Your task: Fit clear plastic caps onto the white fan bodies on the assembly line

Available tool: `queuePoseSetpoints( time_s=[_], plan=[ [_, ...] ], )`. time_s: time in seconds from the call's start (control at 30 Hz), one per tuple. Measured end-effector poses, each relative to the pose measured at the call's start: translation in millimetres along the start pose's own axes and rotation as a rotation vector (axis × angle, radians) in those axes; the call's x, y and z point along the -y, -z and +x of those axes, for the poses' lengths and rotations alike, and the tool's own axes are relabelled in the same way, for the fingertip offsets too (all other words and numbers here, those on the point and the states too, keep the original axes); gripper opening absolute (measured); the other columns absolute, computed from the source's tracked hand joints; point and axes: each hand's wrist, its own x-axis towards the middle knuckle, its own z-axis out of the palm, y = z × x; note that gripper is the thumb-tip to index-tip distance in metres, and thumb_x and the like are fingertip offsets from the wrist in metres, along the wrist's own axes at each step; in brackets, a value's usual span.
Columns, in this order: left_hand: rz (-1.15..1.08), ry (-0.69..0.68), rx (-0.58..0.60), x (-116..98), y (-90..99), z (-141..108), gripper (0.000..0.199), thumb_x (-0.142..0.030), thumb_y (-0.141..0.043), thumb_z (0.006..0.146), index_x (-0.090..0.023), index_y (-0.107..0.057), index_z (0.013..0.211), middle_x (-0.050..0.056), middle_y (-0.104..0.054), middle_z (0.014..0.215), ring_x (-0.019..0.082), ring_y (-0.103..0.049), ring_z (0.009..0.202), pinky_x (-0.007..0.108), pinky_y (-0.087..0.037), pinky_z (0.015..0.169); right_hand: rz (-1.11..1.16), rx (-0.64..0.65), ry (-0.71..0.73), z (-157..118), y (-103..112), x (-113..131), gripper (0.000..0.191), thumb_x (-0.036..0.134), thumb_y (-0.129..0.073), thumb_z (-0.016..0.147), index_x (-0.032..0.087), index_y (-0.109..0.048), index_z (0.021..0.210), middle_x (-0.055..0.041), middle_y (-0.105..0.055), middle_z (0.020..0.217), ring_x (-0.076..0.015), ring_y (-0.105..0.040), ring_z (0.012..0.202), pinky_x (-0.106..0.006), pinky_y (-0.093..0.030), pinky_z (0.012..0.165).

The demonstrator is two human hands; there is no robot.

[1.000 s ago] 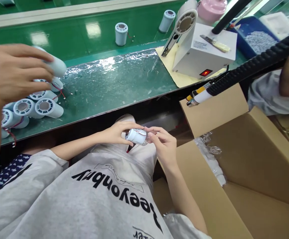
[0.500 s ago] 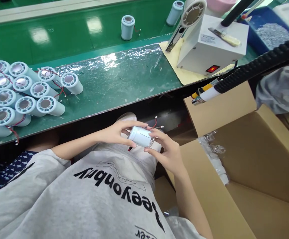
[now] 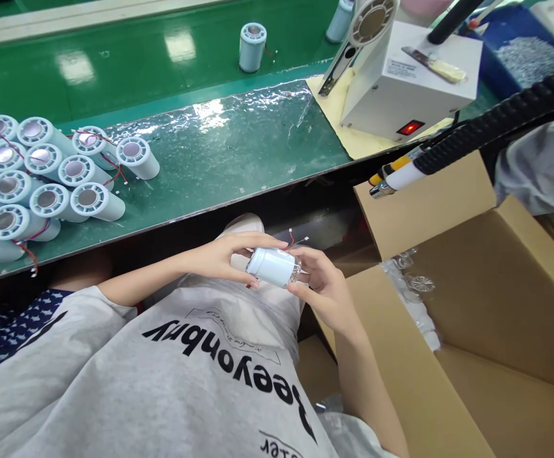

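The pale blue cylinder (image 3: 271, 267), held over the lap (image 3: 279, 302), looks rigid, fairly light, perhaps slippery; its sides seem the safest hold, sparing the thin wires (image 3: 291, 242). It is glossy, with a clear spoked piece (image 3: 297, 272) at one end. The left hand (image 3: 219, 256), widely curved, grips the opposite end; the right hand (image 3: 327, 289), half-curled, holds the clear end

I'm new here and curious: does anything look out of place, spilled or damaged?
I see no spill, and the held pale-blue cylinder shows no visible damage. Slightly odd: a knife-like tool lies atop the white machine, and red wires reach past the edge of the green workbench, where they might snag.
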Motion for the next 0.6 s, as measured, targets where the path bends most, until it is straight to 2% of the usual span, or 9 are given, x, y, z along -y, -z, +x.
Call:
queuePoseSetpoints(
  time_s=[0.13, 0.37, 0.6],
  plan=[
    [0.001, -0.007, -0.013, 1.2, 0.4, -0.6, 0.070, -0.033, -0.087, 0.079, -0.031, -0.063, 0.145, 0.012, -0.060, 0.153, 0.031, -0.057, 0.141, 0.044, -0.054, 0.108, 0.036, -0.006, -0.052, 2.2, -0.9, -0.4, 0.051, 0.059, -0.083, 0.083, 0.028, -0.064, 0.118, -0.0084, -0.071, 0.118, -0.0242, -0.072, 0.099, -0.035, -0.065, 0.079],
    [0.016, -0.002, -0.010, 2.3, 0.7, -2.4, 0.070, -0.034, -0.086, 0.081, -0.031, -0.062, 0.146, 0.012, -0.059, 0.153, 0.031, -0.056, 0.142, 0.044, -0.054, 0.110, 0.091, -0.017, -0.106, 7.0, -3.5, -5.0, 0.047, 0.060, -0.080, 0.083, 0.028, -0.062, 0.113, -0.0055, -0.073, 0.106, -0.0205, -0.070, 0.084, -0.034, -0.064, 0.073],
    [-0.021, -0.005, -0.011, 4.0, 0.2, -1.2, 0.069, -0.031, -0.086, 0.081, -0.030, -0.063, 0.145, 0.013, -0.060, 0.151, 0.031, -0.057, 0.141, 0.044, -0.057, 0.108, 0.254, -0.055, -0.217, 8.4, -11.7, -10.5, 0.049, 0.065, -0.077, 0.081, 0.025, -0.062, 0.105, -0.0007, -0.069, 0.088, -0.0181, -0.071, 0.069, -0.031, -0.065, 0.056]
  ],
)
